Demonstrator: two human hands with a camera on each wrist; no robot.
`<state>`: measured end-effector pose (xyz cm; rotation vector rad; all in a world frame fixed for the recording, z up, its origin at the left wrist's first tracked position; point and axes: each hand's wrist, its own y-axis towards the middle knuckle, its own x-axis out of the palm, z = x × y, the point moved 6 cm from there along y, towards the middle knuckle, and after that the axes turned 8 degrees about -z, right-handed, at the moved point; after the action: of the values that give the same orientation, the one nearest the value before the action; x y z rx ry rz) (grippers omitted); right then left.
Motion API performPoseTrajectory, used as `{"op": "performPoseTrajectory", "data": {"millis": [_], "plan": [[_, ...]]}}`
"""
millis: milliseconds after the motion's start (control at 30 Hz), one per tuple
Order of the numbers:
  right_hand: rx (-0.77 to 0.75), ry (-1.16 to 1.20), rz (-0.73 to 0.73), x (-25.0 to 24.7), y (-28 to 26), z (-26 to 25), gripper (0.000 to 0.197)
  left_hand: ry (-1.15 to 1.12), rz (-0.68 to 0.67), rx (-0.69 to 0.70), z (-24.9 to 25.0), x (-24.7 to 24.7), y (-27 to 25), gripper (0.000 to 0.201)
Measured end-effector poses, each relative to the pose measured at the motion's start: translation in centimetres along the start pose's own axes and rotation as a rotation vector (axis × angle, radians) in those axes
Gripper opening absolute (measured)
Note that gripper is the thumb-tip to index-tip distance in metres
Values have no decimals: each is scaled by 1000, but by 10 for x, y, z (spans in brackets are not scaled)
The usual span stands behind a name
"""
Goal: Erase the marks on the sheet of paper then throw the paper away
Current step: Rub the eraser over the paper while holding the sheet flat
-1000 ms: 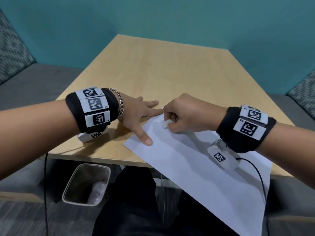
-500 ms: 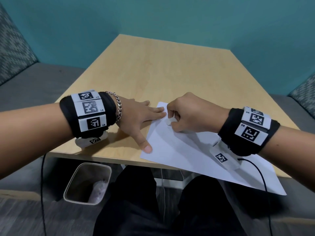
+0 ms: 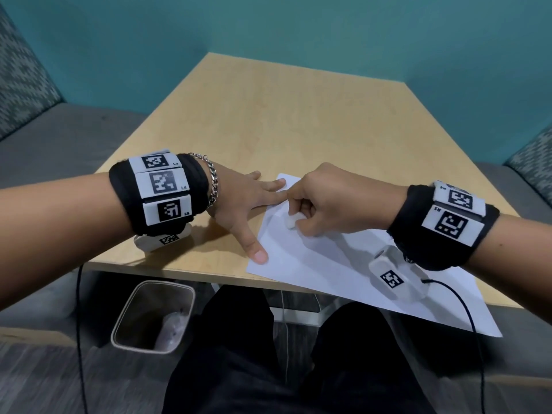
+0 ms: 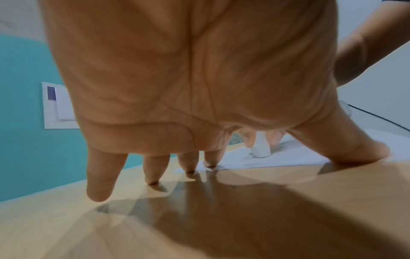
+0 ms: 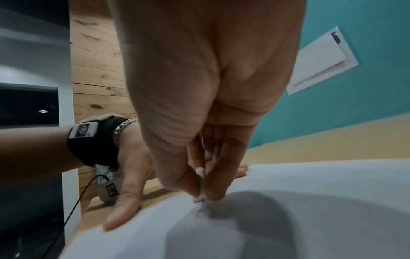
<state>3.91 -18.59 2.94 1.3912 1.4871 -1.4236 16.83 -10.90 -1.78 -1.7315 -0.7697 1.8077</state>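
Observation:
A white sheet of paper (image 3: pixel 334 264) lies on the wooden table (image 3: pixel 283 115), its near right corner hanging over the front edge. My right hand (image 3: pixel 316 204) pinches a small white eraser (image 3: pixel 291 221) and presses it on the sheet near its far left corner. The eraser (image 4: pixel 261 150) also shows in the left wrist view, and in the right wrist view the eraser (image 5: pixel 200 184) sits between thumb and fingers. My left hand (image 3: pixel 248 204) lies flat with spread fingers, thumb and fingertips on the paper's left edge (image 5: pixel 124 219). No marks are visible on the sheet.
A grey waste bin (image 3: pixel 153 316) with a crumpled item inside stands on the floor under the table's front left. Grey bench seats (image 3: pixel 59 138) flank the table, with a teal wall behind. A black cable (image 3: pixel 466 309) hangs from my right wrist.
The sheet has turned and slid further onto the table, so less of it hangs over the front edge. My right hand has rubbed the eraser slightly right; the left hand still pins the edge.

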Motion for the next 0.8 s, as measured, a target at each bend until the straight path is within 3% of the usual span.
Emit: {"op": "performPoseTrajectory", "data": {"millis": [133, 267, 400, 533, 633, 733, 800], "plan": [[34, -2, 80, -5, 2, 8, 10, 0, -2, -9, 1, -1, -1, 149], [-9, 8, -8, 2, -3, 0, 10, -20, -6, 1, 2, 0, -1, 147], [47, 23, 38, -4, 0, 9, 10, 5, -13, -20, -1, 1, 1, 148], [35, 76, -86, -6, -11, 12, 9, 31, -5, -21, -3, -2, -1, 145], [119, 48, 25, -19, -22, 38, 9, 84, 19, -4, -7, -11, -3, 140], [171, 29, 13, -11, -37, 52, 10, 60, 71, 32, -11, -25, -8, 131], [190, 51, 12, -5, -47, 54, 10, 17, 112, 49, -14, -31, -12, 115]]}}
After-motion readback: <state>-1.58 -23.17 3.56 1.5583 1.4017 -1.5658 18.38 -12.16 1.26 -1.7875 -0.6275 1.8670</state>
